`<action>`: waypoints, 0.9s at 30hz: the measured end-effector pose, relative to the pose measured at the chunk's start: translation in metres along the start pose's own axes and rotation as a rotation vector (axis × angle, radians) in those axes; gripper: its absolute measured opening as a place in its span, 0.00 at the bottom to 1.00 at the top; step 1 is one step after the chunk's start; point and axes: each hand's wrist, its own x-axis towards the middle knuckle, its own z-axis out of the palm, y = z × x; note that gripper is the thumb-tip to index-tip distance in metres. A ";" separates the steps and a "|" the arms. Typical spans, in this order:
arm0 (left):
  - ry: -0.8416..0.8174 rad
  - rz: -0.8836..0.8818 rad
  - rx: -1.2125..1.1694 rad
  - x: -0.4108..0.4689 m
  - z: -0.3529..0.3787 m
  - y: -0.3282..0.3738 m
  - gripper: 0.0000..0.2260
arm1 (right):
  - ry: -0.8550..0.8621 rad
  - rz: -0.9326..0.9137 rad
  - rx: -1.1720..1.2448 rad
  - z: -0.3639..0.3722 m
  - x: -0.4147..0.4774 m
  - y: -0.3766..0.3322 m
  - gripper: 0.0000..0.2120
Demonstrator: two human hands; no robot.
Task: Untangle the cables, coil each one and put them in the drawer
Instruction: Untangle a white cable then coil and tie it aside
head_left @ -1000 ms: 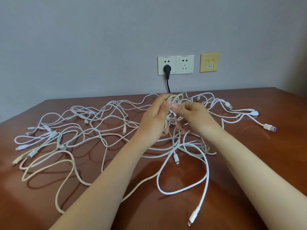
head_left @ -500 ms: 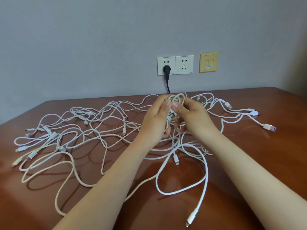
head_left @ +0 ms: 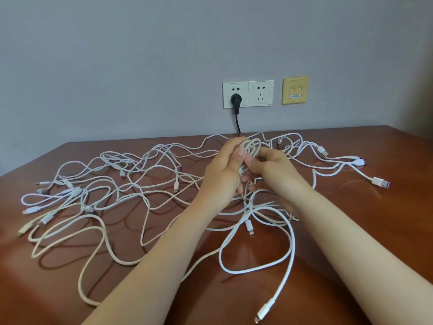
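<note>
Several white cables (head_left: 131, 184) lie tangled across the brown table (head_left: 375, 231). Above the middle of the tangle my left hand (head_left: 222, 174) grips a small coil of white cable (head_left: 251, 148), thumb pressed on its loops. My right hand (head_left: 274, 170) is at the coil's right side, thumb and fingers curled around its strands. A loose length hangs from the coil down to the table. A long white cable (head_left: 290, 249) loops toward me and ends in a plug (head_left: 263, 313). No drawer is in view.
A black plug (head_left: 235, 99) sits in a white wall socket (head_left: 260, 92) behind the table, its cord dropping behind the far edge. A yellow wall plate (head_left: 295, 90) is beside it. USB plugs (head_left: 380, 182) lie at the right.
The coil in my hands has gained a loop and sits a little higher. My right hand has shifted around the coil's right side. The cables on the table have barely moved.
</note>
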 end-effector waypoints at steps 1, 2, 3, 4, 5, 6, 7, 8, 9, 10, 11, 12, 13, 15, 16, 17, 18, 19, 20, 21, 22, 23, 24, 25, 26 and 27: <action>0.000 0.016 0.039 -0.001 0.000 0.000 0.13 | 0.006 -0.002 0.014 0.000 0.000 0.000 0.06; -0.003 0.036 0.084 -0.002 0.000 0.001 0.13 | 0.012 -0.003 0.029 0.000 0.001 0.000 0.07; -0.007 0.056 0.117 -0.002 0.000 0.002 0.13 | 0.019 -0.003 0.039 0.000 0.001 0.000 0.07; -0.011 0.067 0.131 -0.003 0.000 0.003 0.13 | 0.024 -0.003 0.045 0.000 0.000 0.000 0.07; -0.012 0.067 0.136 -0.004 0.001 0.004 0.14 | 0.027 -0.004 0.050 0.000 0.000 -0.001 0.06; -0.010 0.061 0.146 -0.004 0.001 0.005 0.14 | 0.028 -0.004 0.060 0.000 -0.001 -0.001 0.06; -0.003 0.051 0.160 -0.005 0.002 0.007 0.15 | 0.028 -0.003 0.075 0.000 -0.002 -0.002 0.07; 0.002 0.040 0.165 -0.005 0.003 0.008 0.15 | 0.026 -0.003 0.088 -0.001 -0.003 -0.003 0.08; 0.005 0.032 0.160 -0.006 0.004 0.009 0.16 | 0.023 -0.002 0.096 -0.001 -0.003 -0.004 0.09; 0.005 0.027 0.156 -0.006 0.005 0.010 0.16 | 0.023 -0.002 0.097 -0.001 -0.004 -0.005 0.09; 0.006 0.026 0.158 -0.007 0.005 0.010 0.16 | 0.025 -0.001 0.094 0.000 -0.004 -0.005 0.09; 0.008 0.024 0.162 -0.007 0.005 0.011 0.16 | 0.027 0.000 0.089 0.000 -0.004 -0.005 0.09; 0.011 0.021 0.170 -0.007 0.005 0.011 0.16 | 0.030 -0.002 0.082 0.000 -0.004 -0.005 0.08; 0.020 0.015 0.210 -0.006 0.004 0.010 0.16 | 0.040 -0.021 0.056 0.000 -0.001 -0.004 0.07; 0.023 0.012 0.239 -0.005 0.004 0.008 0.17 | 0.045 -0.037 0.036 0.000 0.000 -0.003 0.07; 0.024 0.010 0.266 -0.005 0.003 0.007 0.17 | 0.055 -0.052 0.015 0.000 0.001 -0.002 0.07; 0.022 0.010 0.282 -0.004 0.003 0.006 0.17 | 0.071 -0.064 -0.006 -0.001 0.002 -0.001 0.07; 0.018 0.014 0.288 -0.004 0.002 0.006 0.17 | 0.088 -0.067 -0.020 -0.002 0.002 0.000 0.09; 0.014 0.022 0.287 -0.004 0.001 0.006 0.17 | 0.100 -0.062 -0.019 -0.002 0.003 0.001 0.11; 0.013 0.029 0.280 -0.003 0.001 0.006 0.17 | 0.102 -0.047 0.005 -0.002 0.002 0.002 0.12; 0.015 0.031 0.265 -0.003 0.001 0.006 0.18 | 0.096 -0.029 0.047 -0.002 0.002 0.002 0.11; 0.020 0.027 0.243 -0.002 0.001 0.004 0.18 | 0.086 -0.008 0.095 -0.002 0.001 0.000 0.09; 0.024 0.011 0.210 0.000 0.002 0.003 0.17 | 0.073 0.013 0.140 -0.003 0.000 -0.001 0.08; 0.025 -0.010 0.166 0.001 0.003 0.001 0.16 | 0.055 0.032 0.180 -0.003 -0.001 -0.003 0.08; 0.027 -0.035 0.107 0.002 0.004 -0.001 0.13 | 0.027 0.047 0.208 -0.004 -0.001 -0.005 0.07; 0.033 -0.062 0.038 0.003 0.005 -0.003 0.11 | -0.006 0.054 0.215 -0.005 -0.001 -0.007 0.06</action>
